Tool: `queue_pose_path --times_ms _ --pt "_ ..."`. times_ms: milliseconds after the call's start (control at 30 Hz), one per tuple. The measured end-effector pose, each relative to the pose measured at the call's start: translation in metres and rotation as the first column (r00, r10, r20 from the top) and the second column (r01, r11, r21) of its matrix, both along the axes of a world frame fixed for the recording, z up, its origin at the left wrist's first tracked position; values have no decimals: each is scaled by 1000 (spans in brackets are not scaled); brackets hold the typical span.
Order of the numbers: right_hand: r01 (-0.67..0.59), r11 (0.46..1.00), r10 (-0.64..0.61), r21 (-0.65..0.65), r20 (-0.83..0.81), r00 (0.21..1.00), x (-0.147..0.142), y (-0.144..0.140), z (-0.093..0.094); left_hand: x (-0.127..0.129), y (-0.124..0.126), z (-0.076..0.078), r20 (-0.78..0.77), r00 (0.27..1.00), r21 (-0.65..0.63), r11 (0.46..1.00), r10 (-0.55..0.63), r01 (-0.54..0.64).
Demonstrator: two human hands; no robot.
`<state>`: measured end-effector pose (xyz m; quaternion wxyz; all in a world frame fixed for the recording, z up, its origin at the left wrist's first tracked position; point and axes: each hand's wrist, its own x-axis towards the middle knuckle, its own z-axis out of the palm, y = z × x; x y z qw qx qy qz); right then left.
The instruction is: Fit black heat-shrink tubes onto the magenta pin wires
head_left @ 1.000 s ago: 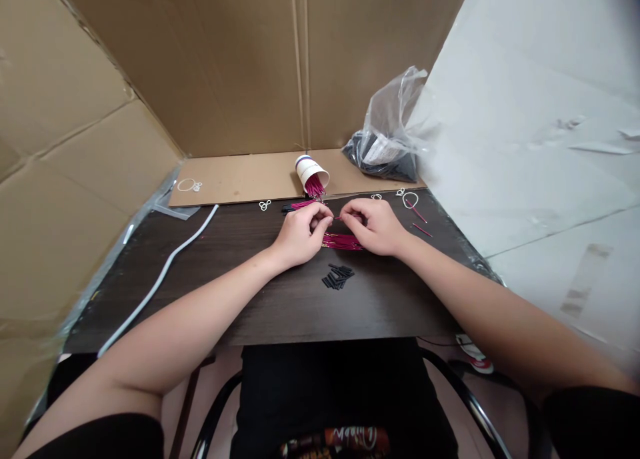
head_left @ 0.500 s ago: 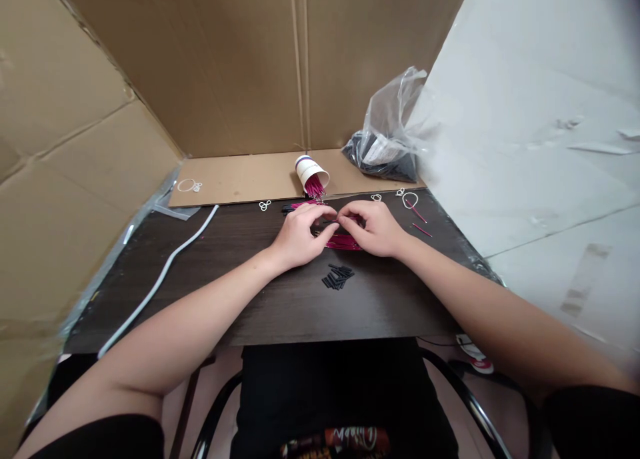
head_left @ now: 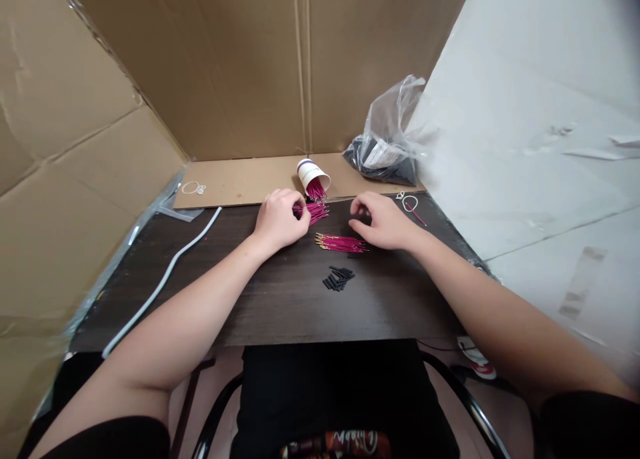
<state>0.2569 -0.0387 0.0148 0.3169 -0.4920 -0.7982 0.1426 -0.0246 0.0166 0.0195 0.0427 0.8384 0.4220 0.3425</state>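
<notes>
My left hand (head_left: 279, 219) lies on the dark table (head_left: 280, 305), fingers curled over the left end of a loose pile of magenta wires (head_left: 314, 212) just below a tipped paper cup (head_left: 313, 176). My right hand (head_left: 384, 223) rests to the right of it, fingers loosely apart, with nothing seen in it. A second, neater bundle of magenta wires (head_left: 342, 243) lies between the hands, close to the right thumb. Several short black tube pieces (head_left: 339, 277) sit in a heap just in front of that bundle.
A clear plastic bag (head_left: 387, 145) of black pieces stands at the back right. A flat cardboard sheet (head_left: 235, 179) with white rings (head_left: 193, 188) lies at the back. A white cord (head_left: 160, 282) runs along the left. Cardboard walls surround the table.
The hands were pinched together over the middle bundle. They have come apart: my left hand moved left and back onto the pile by the cup, and my right hand drew back a little.
</notes>
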Motion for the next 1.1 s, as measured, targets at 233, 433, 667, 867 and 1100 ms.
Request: queue_pose_path --times_ms 233,433,667,867,1100 --pt "-220 971 228 -89 92 969 -11 -7 4 -3 6 -7 -119 992 -92 994 52 -63" --pt "-239 962 256 -133 137 957 -11 -4 -1 3 -4 -4 4 999 -7 999 -43 43" --pt "-192 973 218 -125 243 945 -12 -3 -6 30 -56 -12 144 859 -149 847 -491 510" --pt "-117 986 142 -115 237 961 -12 0 -7 34 -64 -19 60 844 -232 815 -533 531" --pt "-64 996 57 -69 -100 993 -13 -3 1 33 -68 -10 -59 835 -247 818 -547 519"
